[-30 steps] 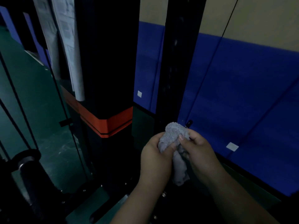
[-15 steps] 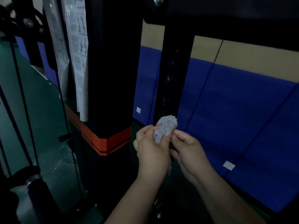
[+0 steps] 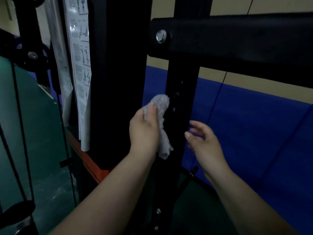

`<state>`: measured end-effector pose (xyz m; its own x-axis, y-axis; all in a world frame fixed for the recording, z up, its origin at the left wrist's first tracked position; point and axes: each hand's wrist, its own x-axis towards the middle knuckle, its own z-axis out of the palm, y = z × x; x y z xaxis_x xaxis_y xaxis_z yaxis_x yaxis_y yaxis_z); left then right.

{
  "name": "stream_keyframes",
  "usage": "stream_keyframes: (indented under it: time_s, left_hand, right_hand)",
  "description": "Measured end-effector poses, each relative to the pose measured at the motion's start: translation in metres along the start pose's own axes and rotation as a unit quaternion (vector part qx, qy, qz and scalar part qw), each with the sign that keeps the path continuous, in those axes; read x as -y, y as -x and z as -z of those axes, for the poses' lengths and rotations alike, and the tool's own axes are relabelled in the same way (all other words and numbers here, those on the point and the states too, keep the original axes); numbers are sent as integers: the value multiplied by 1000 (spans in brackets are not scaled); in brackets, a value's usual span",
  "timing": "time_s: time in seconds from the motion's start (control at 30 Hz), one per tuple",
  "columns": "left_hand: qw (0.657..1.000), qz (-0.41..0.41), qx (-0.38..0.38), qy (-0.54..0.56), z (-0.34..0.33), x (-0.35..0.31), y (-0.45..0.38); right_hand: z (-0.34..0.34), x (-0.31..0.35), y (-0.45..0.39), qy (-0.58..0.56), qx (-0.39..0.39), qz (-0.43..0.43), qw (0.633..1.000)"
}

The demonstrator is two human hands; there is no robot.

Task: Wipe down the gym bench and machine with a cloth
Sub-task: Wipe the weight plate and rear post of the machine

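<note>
1. Since a moment ago, our right hand [image 3: 202, 138] is letting go, hanging open beside the upright [image 3: 183, 106].
2. Our left hand [image 3: 144, 131] is gripping the cloth [image 3: 161, 106] against it; we're pressing firmly, stroking downward.

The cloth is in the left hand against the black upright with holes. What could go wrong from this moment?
1. The cloth is bunched, and its loose tail hangs below the left hand; it may snag in the holes of the upright.
2. The right hand hangs open beside the upright and holds nothing, so a one-handed grip might slip.
3. The scene is dim, so missed spots may be hard to see.
</note>
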<state>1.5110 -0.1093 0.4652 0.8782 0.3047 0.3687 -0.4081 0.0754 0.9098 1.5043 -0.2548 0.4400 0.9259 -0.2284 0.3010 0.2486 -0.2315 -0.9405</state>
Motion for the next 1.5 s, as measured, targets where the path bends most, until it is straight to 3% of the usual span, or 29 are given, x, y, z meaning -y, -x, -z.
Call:
stream_keyframes:
  time_s: [0.1, 0.2, 0.37, 0.4, 0.47, 0.6, 0.67, 0.77, 0.83, 0.93, 1.0, 1.1, 1.17, 1.2, 1.23, 1.27, 1.37, 1.5]
  left_hand:
    - [985, -147, 37, -77, -11, -6, -42]
    - [952, -272, 36, -136, -31, -15, -77]
    - [838, -446, 82, -305, -31, 21, -104]
    - [835, -440, 105, -312, -26, 33, -102]
    - [867, -374, 180, -278, -13, 57, -84]
    - [802, -399, 275, -349, 20, 89, -59]
    - [818, -387, 277, -324, 21, 84, -62]
    - [874, -401, 141, -234, -1, 49, -79]
    - [865, -435, 91, -231, -15, 34, -91]
    - [829, -451, 125, -307, -20, 73, -94]
    - [846, -387, 213, -299, -10, 113, -70]
    - [759, -405, 357, -364, 30, 166, -27]
    - [735, -376, 407, -390, 55, 177, -18]
    - [741, -345, 404, -410, 61, 174, -20]
    - [770, -320, 371, -407, 62, 169, -25]
    - [797, -326, 339, -379, 58, 161, -30]
    - [835, -379, 227, -329, 25, 144, -40]
    - [832, -379, 202, -351, 10, 165, -31]
  right_hand:
    - [8, 0, -26, 55, 11, 18, 998]
    - [10, 3, -43, 50, 78, 24, 995]
    - [17, 4, -52, 45, 115, 37, 992]
    - [19, 3, -53, 48, 119, 39, 991]
    - [19, -1, -53, 54, 123, 37, 990]
    - [16, -11, -52, 48, 119, 25, 991]
    - [14, -13, -51, 43, 119, 21, 992]
    - [14, -17, -52, 48, 119, 17, 992]
    - [14, -21, -53, 46, 122, 13, 991]
    - [16, -27, -52, 42, 131, 8, 990]
    - [17, -32, -49, 45, 135, 5, 990]
    - [19, -38, -45, 56, 145, 1, 988]
    - [20, -41, -42, 55, 155, -5, 986]
    - [20, -43, -41, 54, 159, -9, 986]
    - [20, -46, -40, 54, 162, -12, 985]
    - [20, -49, -38, 54, 165, -16, 985]
    - [17, -62, -34, 51, 162, -32, 985]
    - [15, -74, -33, 46, 146, -35, 988]
